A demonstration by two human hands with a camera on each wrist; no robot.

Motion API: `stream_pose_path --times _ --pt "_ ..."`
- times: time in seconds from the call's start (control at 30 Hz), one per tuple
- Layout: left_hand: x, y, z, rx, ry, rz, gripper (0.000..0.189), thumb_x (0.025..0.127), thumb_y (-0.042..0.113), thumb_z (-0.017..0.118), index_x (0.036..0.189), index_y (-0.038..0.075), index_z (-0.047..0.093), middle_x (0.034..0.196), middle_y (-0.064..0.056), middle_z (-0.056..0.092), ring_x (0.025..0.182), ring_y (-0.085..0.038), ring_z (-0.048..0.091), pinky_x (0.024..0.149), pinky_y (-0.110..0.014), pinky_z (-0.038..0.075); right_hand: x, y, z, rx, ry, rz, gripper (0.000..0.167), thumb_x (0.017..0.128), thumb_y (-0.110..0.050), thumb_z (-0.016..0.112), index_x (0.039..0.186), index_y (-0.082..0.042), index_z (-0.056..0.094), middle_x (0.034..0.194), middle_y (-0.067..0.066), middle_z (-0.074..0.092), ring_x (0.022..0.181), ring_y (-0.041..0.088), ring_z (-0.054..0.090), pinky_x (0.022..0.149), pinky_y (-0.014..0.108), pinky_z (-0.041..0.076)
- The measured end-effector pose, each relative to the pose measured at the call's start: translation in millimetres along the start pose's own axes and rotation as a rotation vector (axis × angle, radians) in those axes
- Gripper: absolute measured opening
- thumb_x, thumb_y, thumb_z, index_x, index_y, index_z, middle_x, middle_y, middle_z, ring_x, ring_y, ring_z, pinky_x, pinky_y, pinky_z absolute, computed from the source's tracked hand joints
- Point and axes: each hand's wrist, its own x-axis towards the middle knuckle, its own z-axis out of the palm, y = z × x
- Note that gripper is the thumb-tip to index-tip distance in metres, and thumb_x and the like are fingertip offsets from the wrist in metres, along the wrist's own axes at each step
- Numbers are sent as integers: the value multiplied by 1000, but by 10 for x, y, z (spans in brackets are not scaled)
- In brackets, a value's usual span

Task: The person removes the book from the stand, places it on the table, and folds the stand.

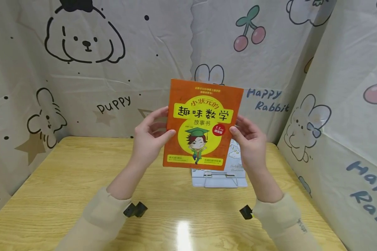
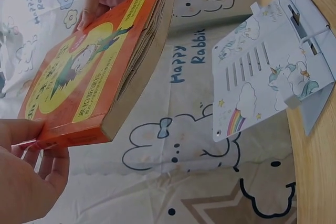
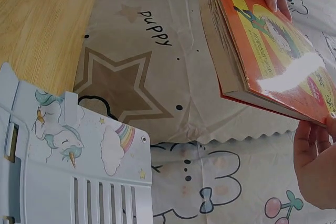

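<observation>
Holding a thick orange book (image 1: 202, 122) raised by its side edges in left hand (image 1: 147, 141) and right hand (image 1: 252, 144), pressing thumbs (image 1: 169, 135) on the glossy cover (image 1: 204, 143), curling fingers (image 2: 58, 170) behind. Showing matte, rippled page edges (image 2: 143, 66). Partly hiding a smooth, slotted, unicorn-printed bookstand (image 2: 275, 50) on the wood-grained table (image 1: 97, 181).

Cloth walls (image 1: 166, 45): puppy (image 1: 86, 38) and rabbit prints (image 1: 304, 130) line three sides (cherries (image 1: 249, 31), too).
Table (image 1: 66, 174): yellowish wood grain.
Light: white glare (image 1: 183, 237) streaks tabletop.
</observation>
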Motion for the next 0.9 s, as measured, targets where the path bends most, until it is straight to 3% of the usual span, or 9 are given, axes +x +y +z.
stream_pose_path --times 0.23,0.43,0.9 --pt "-71 -12 -99 -52 33 -18 56 79 6 74 130 20 57 120 -2 59 93 -18 64 80 -27 56 -23 63 78 12 -47 -64 36 87 -1 64 123 -5 60 113 8 66 99 22 62 84 25 54" --pt "-139 -13 -178 -68 50 -76 56 80 5 73 131 19 57 122 -2 59 95 -17 64 81 -26 55 -53 122 143 -70 -82 -100 38 88 -6 65 126 -6 60 116 8 65 97 20 62 82 24 55" --pt "-297 -34 -356 -85 92 -257 57 83 4 70 134 24 54 128 -2 54 99 -19 60 78 -25 55 -174 216 261 -102 -265 -18 51 87 -4 65 136 -7 50 127 9 56 102 21 57 85 26 54"
